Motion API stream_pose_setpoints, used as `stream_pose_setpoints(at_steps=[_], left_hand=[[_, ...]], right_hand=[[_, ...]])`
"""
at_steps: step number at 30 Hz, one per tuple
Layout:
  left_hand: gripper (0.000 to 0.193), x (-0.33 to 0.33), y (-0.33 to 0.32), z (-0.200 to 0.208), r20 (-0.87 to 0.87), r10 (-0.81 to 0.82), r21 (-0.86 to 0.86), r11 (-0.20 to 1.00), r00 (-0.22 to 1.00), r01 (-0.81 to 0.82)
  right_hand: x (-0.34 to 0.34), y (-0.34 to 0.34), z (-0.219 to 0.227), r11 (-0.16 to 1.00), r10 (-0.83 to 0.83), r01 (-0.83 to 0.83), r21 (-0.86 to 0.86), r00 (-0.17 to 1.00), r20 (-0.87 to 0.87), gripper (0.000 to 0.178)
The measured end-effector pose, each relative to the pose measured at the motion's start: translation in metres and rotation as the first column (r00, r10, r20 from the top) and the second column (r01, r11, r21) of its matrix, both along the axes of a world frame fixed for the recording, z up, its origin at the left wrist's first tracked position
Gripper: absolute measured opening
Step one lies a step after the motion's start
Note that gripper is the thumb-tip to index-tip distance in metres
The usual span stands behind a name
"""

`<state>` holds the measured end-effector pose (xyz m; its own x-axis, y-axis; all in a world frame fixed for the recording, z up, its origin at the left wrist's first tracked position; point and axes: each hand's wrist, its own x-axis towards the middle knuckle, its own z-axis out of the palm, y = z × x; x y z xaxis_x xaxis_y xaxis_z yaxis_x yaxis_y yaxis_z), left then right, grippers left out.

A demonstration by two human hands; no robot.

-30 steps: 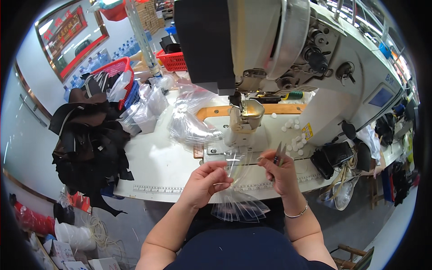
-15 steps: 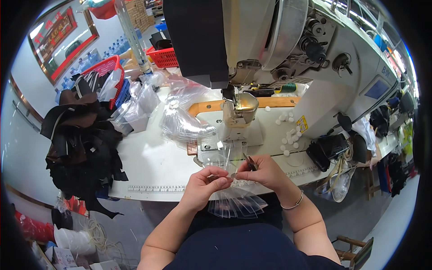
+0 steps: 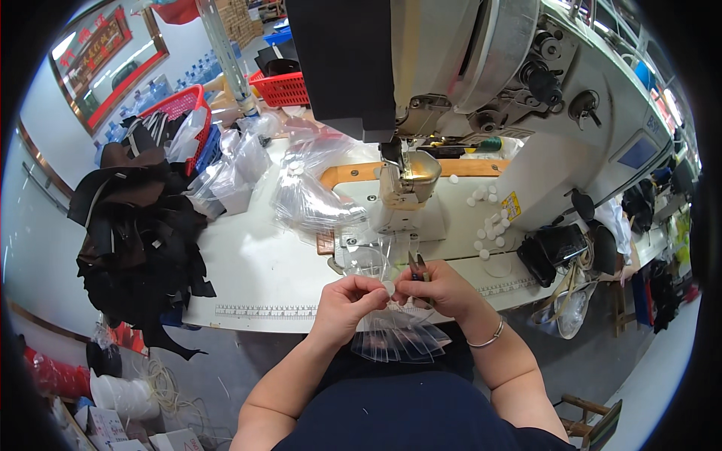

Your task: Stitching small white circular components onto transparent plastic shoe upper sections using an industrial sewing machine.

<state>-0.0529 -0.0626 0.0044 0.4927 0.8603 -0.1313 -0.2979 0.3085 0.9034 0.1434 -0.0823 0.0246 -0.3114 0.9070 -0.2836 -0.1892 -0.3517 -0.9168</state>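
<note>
Both hands meet in front of the sewing machine (image 3: 410,184), just over the table's front edge. My left hand (image 3: 346,304) is closed, thumb and forefinger pinching a small white round disc (image 3: 389,288). My right hand (image 3: 447,289) is closed around a pair of thread snips (image 3: 419,269), blades pointing away from me, while its fingertips come up to the disc's other side. Clear plastic strips (image 3: 398,340) fan out below the fingers, and more clear plastic runs from the hands toward the machine's base. How the disc sits against the plastic is hidden by my fingers.
Several white discs (image 3: 492,225) lie right of the machine post. A heap of clear plastic pieces (image 3: 312,199) is left of it. Black fabric scraps (image 3: 139,240) hang over the table's left end. A black pouch (image 3: 553,252) lies at right. Red baskets (image 3: 282,89) stand behind.
The snips have turned more upright in my right hand. The white disc now shows between my fingertips. The machine and table have shifted slightly right in view.
</note>
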Motion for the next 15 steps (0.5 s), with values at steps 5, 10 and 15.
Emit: stream_pose_setpoints(at_steps=[5,10,15], left_hand=[[0.009,0.001,-0.001,-0.003,0.036,0.037,-0.012,0.999,0.999,-0.037],[0.007,0.002,-0.004,-0.002,0.036,0.063,0.029,0.998,0.997,-0.064],[0.008,0.001,-0.006,-0.003,0.01,0.078,0.03,0.996,0.997,-0.079]], right_hand=[[0.005,-0.006,0.011,0.995,0.024,-0.034,0.096,0.994,0.106,0.019],[0.001,-0.007,0.015,0.986,0.017,-0.056,0.159,0.972,0.234,0.02],[-0.004,-0.011,0.016,0.983,-0.036,-0.008,0.183,0.97,0.24,0.019]])
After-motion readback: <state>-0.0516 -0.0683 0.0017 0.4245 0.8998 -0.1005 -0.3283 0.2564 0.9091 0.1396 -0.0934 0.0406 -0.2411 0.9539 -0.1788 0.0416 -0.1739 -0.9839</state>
